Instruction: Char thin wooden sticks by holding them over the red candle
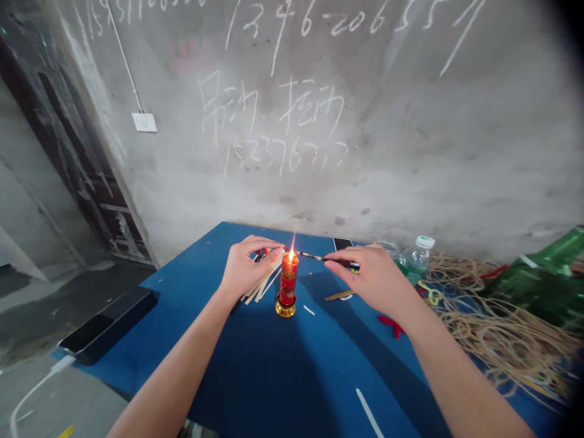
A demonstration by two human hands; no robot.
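Note:
A red candle [288, 285] burns upright in a small gold holder [285, 309] on the blue table [269, 371]. Across its flame [292, 254] runs a thin strip [312, 256] with dark, scorched-looking bands. My right hand [371, 271] pinches the strip's right part between thumb and fingers. On the other side of the flame, my left hand [250, 261] is closed in a pinch, its fingertips at the strip's left end. Several pale flat strips [262, 287] lie behind the candle, partly under my left hand.
A black box-shaped device [109, 322] with a white cable sits at the table's left edge. To the right are a clear bottle [416, 258], tangled tan cord [474, 340], a large green bottle [538, 274] and a red piece [392, 325]. A phone [342, 243] lies near the wall.

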